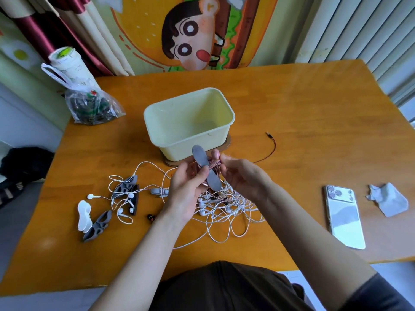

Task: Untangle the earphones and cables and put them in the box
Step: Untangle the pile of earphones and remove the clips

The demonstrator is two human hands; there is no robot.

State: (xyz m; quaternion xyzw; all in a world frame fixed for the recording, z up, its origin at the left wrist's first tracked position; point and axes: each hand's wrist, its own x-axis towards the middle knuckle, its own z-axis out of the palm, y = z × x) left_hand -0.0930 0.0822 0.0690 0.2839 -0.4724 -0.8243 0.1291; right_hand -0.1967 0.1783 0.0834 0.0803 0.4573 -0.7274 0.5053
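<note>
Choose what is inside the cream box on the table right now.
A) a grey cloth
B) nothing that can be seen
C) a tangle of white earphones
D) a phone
B: the box shows only its bare pale floor and walls, while the white earphones lie tangled on the table in front of it, and the phone and grey cloth lie off to its right.

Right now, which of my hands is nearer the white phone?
Right. The right hand is left of the white phone, over the cable tangle; the left hand lies farther left.
</note>
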